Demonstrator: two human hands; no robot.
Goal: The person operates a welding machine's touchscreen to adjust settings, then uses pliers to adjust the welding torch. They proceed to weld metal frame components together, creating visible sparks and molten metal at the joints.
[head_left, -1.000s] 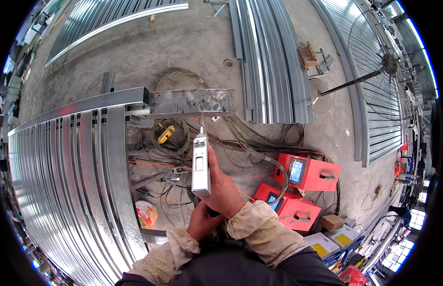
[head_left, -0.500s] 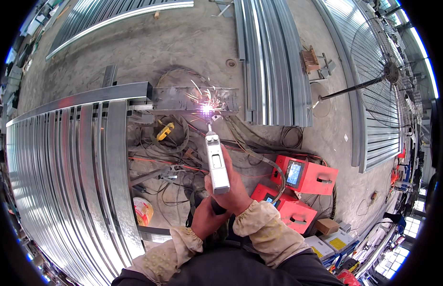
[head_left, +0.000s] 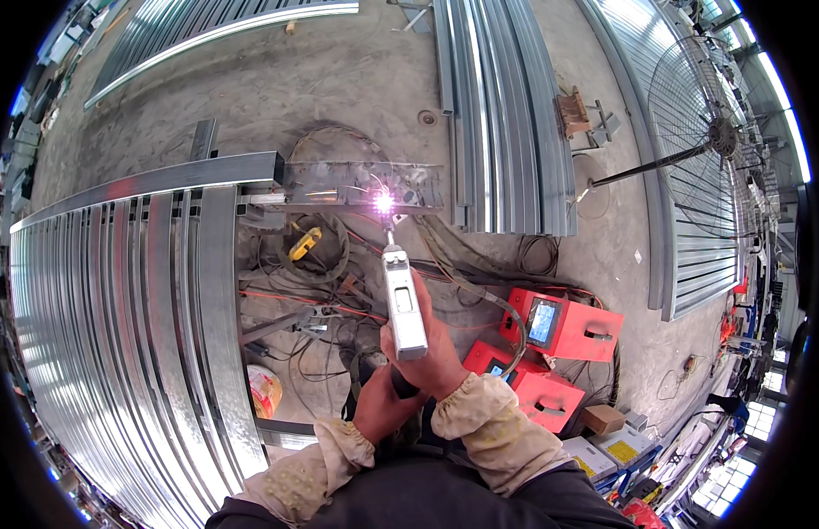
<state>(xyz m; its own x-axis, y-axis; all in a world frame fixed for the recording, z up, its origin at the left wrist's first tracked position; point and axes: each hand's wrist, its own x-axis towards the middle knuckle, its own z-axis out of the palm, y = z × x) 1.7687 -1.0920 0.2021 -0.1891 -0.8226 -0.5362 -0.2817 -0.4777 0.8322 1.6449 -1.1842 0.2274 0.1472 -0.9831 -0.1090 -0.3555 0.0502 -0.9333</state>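
A silver handheld welding gun (head_left: pixel 404 309) points away from me, its nozzle tip just short of a bright pink-white arc. That glow sits at the near edge of a flat grey steel piece (head_left: pixel 317 185). My right hand (head_left: pixel 440 353) is closed around the gun's body and grip from the right side. Lower down, my left hand (head_left: pixel 385 406) wraps the dark lower end of the gun, against my right hand; its fingers are partly hidden. Both forearms wear pale, stained protective sleeves.
Long galvanized steel bars (head_left: pixel 163 326) lie side by side at left, with a crossbar (head_left: pixel 154 183) along their far end. Two red machines (head_left: pixel 586 326) stand at right among cables. A yellow tool (head_left: pixel 305 243), a tub (head_left: pixel 265 391), profile stacks (head_left: pixel 506 115) and a large fan (head_left: pixel 722 137) surround me.
The spray of sparks above the arc has shrunk to a few thin streaks, some flying left. The gun and both hands have hardly moved.
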